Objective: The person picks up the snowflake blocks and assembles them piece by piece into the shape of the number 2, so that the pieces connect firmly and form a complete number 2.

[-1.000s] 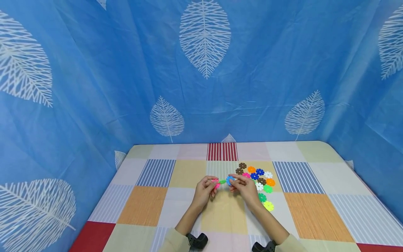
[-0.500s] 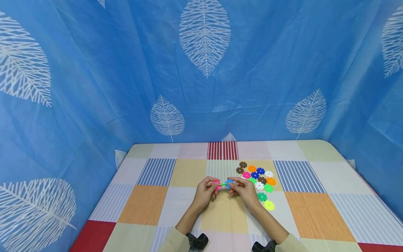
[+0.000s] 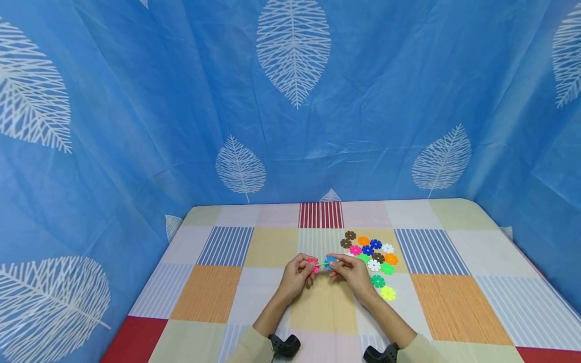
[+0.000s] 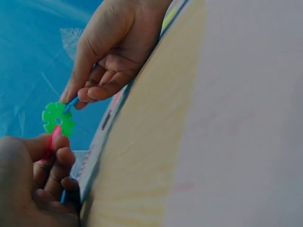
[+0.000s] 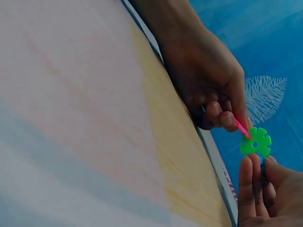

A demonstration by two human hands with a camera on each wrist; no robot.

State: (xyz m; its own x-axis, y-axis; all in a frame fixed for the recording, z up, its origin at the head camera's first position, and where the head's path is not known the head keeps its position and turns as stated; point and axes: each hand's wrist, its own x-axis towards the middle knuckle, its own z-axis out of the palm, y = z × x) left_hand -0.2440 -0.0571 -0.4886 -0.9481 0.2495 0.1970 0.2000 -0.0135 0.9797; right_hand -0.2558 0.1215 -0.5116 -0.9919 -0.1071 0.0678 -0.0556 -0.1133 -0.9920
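In the head view, my left hand (image 3: pixel 294 278) pinches a pink notched snowflake disc (image 3: pixel 313 265) between thumb and fingers. My right hand (image 3: pixel 356 275) pinches a blue snowflake disc (image 3: pixel 330 262) the same way. Between them a green snowflake disc (image 4: pixel 57 118) faces flat in the left wrist view, and in the head view it shows only as a thin edge. The pink disc meets one rim of the green disc and the blue one meets the opposite rim. How deep the notches sit is too small to tell. Fingertips partly hide the pink and blue discs.
Several loose snowflake discs lie right of my hands, among them a brown disc (image 3: pixel 350 235), an orange disc (image 3: pixel 391 259), a white disc (image 3: pixel 374 265) and a yellow disc (image 3: pixel 388 293). A patchwork cloth (image 3: pixel 258 297) covers the table. A blue leaf-patterned curtain (image 3: pixel 363 101) surrounds it.
The green disc has turned from slanted to edge-on in the head view, and the blue disc has shifted slightly left toward the pink one. Both hands keep their pinch.
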